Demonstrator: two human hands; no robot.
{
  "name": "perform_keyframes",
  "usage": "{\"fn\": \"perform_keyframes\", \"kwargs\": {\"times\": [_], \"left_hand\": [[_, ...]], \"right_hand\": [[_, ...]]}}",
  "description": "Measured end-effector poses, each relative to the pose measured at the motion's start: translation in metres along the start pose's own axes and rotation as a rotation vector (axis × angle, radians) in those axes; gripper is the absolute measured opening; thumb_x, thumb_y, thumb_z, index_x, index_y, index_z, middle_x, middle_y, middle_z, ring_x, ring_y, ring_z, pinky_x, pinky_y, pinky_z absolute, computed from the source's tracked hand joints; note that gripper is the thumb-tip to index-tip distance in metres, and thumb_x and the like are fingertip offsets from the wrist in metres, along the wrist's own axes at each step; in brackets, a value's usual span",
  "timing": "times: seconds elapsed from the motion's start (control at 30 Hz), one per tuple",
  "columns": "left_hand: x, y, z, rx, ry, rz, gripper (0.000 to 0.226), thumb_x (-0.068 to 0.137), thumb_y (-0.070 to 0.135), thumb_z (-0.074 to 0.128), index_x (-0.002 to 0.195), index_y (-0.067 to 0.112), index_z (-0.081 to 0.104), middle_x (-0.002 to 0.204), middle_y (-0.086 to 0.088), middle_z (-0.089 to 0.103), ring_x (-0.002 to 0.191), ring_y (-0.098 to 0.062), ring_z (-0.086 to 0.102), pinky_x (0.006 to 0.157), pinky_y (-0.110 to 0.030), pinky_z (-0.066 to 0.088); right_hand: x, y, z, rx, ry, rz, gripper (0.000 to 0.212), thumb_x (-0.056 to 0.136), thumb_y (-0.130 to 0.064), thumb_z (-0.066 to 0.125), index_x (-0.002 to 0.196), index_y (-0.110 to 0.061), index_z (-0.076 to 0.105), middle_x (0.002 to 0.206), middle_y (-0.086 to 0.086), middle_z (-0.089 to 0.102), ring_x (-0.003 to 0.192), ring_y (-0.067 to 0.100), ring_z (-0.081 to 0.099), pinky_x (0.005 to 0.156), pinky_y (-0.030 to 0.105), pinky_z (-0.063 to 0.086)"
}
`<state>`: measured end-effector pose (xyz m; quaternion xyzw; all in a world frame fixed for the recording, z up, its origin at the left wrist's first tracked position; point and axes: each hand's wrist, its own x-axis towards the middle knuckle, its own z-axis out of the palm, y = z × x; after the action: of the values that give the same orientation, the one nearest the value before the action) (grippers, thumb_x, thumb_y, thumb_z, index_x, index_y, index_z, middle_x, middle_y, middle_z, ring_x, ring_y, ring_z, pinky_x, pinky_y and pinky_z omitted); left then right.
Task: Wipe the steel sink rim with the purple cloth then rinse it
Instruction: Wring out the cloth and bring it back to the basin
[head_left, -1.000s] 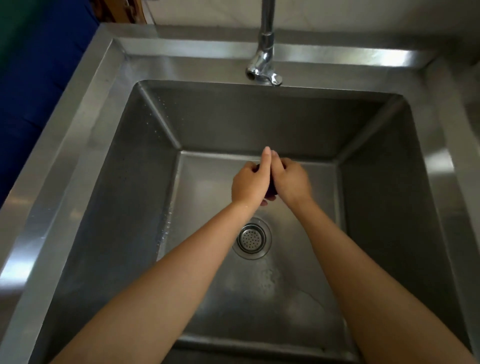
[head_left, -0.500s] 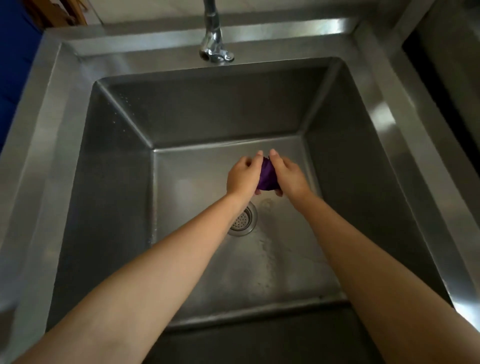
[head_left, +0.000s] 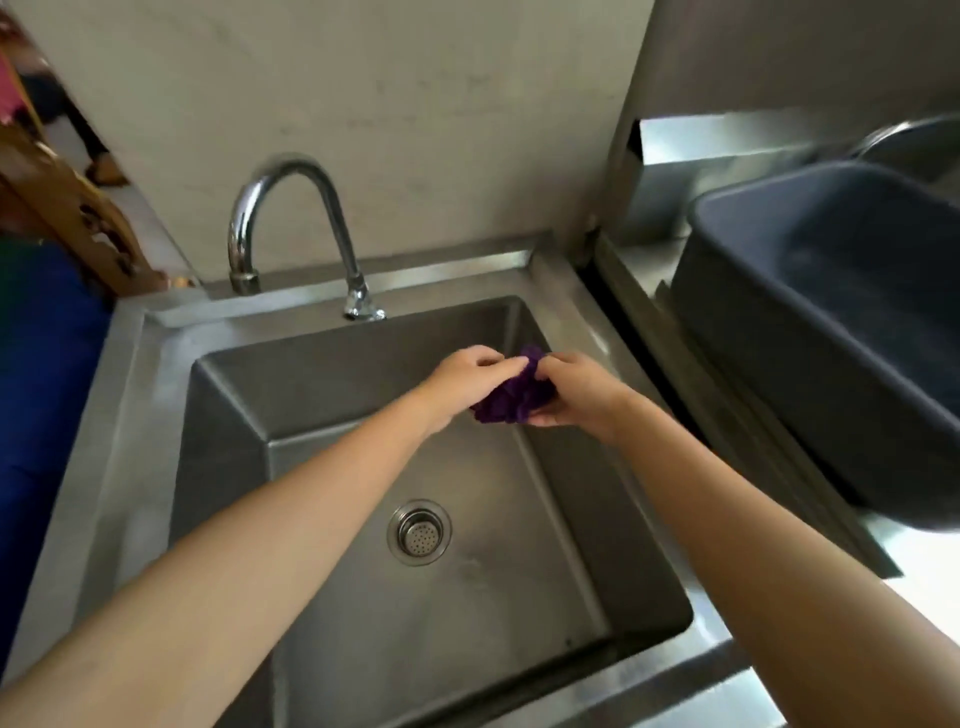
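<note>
Right, I've got both hands up over the back right part of the sink (head_left: 156, 415), and the purple cloth (head_left: 511, 397) is bunched between them, held in the air above the basin and near the right-hand rim. My left hand (head_left: 465, 382) pinches the cloth from the left side with its fingertips (head_left: 506, 366) curled onto the fabric. My right hand (head_left: 574, 392) cups it from the right and underneath, thumb over the top, fingers wrapped below. So both hands are clenched on the cloth, which is crumpled into a loose wad. Behind them the curved tap (head_left: 291, 223) rises from the back rim, its spout hanging over the rim to the left of my hands. Down in the basin floor sits the round drain strainer (head_left: 419, 532), between my forearms. Off to the right, a dark grey tub (head_left: 831, 322) stands on the worktop (head_left: 919, 582) beside the sink.
</note>
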<state>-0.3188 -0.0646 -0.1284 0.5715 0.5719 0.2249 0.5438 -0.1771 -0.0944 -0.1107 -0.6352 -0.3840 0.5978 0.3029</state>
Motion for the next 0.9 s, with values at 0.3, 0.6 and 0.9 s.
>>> {"fn": "perform_keyframes", "kwargs": {"times": [0.3, 0.6, 0.9], "left_hand": [[-0.034, 0.155, 0.006, 0.084, -0.084, 0.243, 0.019, 0.081, 0.012, 0.068, 0.070, 0.020, 0.054, 0.076, -0.001, 0.057, 0.081, -0.020, 0.054, 0.076, -0.033, 0.041], [-0.093, 0.271, 0.055, 0.044, -0.046, 0.493, 0.023, 0.088, 0.007, 0.058, 0.071, 0.017, 0.046, 0.072, -0.003, 0.053, 0.069, -0.016, 0.050, 0.065, -0.028, 0.041], [-0.119, 0.323, 0.112, -0.053, 0.160, 0.551, 0.023, 0.089, 0.011, 0.055, 0.071, 0.023, 0.048, 0.074, 0.001, 0.056, 0.069, -0.014, 0.052, 0.060, -0.027, 0.043]], "right_hand": [[-0.101, -0.093, -0.080, 0.019, 0.164, -0.204, 0.045, 0.082, 0.005, 0.040, 0.119, -0.018, 0.053, 0.094, 0.003, 0.058, 0.083, 0.020, 0.061, 0.079, 0.039, 0.057], [-0.208, -0.135, -0.174, 0.020, 0.104, -0.385, 0.027, 0.090, -0.032, 0.056, 0.116, -0.037, 0.057, 0.117, 0.002, 0.063, 0.102, 0.021, 0.058, 0.085, 0.038, 0.050], [-0.262, -0.140, -0.222, -0.128, 0.350, -0.489, 0.041, 0.082, -0.031, 0.069, 0.112, -0.006, 0.056, 0.080, 0.006, 0.063, 0.070, 0.019, 0.060, 0.082, 0.040, 0.052]]}}
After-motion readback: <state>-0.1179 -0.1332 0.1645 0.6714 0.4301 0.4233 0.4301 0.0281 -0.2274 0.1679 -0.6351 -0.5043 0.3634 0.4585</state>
